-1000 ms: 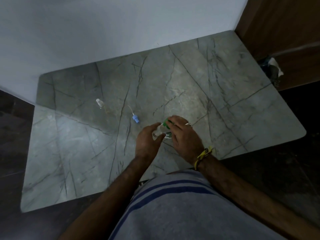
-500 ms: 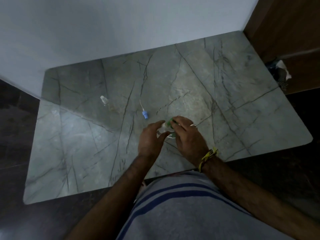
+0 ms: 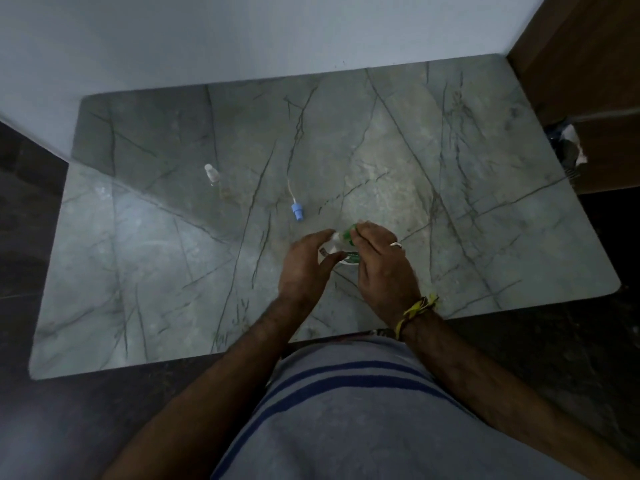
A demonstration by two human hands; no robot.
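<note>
Pinching a white-and-green container [image 3: 341, 243], the left hand [image 3: 304, 270] and right hand [image 3: 382, 268] hide most of it.

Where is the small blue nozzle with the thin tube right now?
In the head view, the blue nozzle lies on the marble table just beyond the left hand, to the right of the small white cap.

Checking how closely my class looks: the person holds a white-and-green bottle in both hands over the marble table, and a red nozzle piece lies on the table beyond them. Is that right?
Not quite: the nozzle piece is blue, not red; the head view shows it. The rest stands: left hand and right hand hold the white-and-green bottle over the marble table.
</note>
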